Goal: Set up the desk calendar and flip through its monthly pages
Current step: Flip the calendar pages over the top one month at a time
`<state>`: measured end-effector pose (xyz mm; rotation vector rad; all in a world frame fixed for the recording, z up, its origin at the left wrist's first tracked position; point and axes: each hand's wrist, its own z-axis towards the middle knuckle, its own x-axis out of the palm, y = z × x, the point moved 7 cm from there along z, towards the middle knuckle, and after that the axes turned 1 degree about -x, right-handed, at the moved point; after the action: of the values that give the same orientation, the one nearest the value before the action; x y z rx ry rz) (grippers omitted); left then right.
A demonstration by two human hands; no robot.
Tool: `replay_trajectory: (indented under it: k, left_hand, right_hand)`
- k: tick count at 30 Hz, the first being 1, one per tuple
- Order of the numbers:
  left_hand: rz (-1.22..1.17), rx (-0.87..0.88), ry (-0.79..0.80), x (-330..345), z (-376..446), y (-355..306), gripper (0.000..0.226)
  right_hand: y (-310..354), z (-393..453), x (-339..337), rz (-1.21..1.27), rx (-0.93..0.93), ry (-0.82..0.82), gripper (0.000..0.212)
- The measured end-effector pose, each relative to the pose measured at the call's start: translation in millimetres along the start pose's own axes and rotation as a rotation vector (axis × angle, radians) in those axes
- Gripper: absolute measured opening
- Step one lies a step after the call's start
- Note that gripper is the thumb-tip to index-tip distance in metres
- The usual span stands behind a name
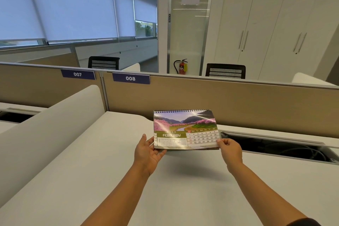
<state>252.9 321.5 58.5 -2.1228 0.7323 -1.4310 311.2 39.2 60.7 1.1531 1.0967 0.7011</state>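
A spiral-bound desk calendar (185, 128) shows its February page, with a picture of pink trees along a river above the date grid. It is held up above the white desk (113, 161), its spiral edge on top and its shadow on the desk below. My left hand (147, 150) supports its lower left corner from underneath, fingers spread under the edge. My right hand (231, 149) pinches the lower right corner of the pages.
A tan partition (238, 101) with labels 007 and 008 runs behind the desk. An open cable tray (282, 147) with wires is cut into the desk at right. A white rounded divider (55, 126) rises at left. Two black chairs stand beyond the partition.
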Motion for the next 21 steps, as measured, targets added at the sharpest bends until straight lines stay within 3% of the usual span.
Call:
replay_trajectory:
  k: [6,8,12,18,21]
  left_hand:
    - [-0.001,-0.004,0.01,1.5,-0.4,1.4,0.05]
    - [-0.014,-0.006,0.015,1.7,-0.7,1.6,0.05]
    - [-0.018,-0.018,0.017,1.8,-0.5,3.4,0.051]
    - [-0.021,-0.02,-0.006,-2.0,1.9,4.7,0.047]
    - [-0.015,-0.02,-0.014,-3.3,3.7,4.2,0.045]
  right_hand:
    - [7.0,-6.0,-1.6,0.036,-0.03,-0.002,0.031]
    - [10.4,-9.3,1.6,0.232,0.006,0.041,0.033]
    - [28.7,-21.4,18.8,0.633,0.11,0.293,0.061]
    - [84.5,-29.8,45.5,0.658,-0.046,0.49,0.077]
    - [114.3,-24.7,58.9,0.608,-0.11,0.517,0.074]
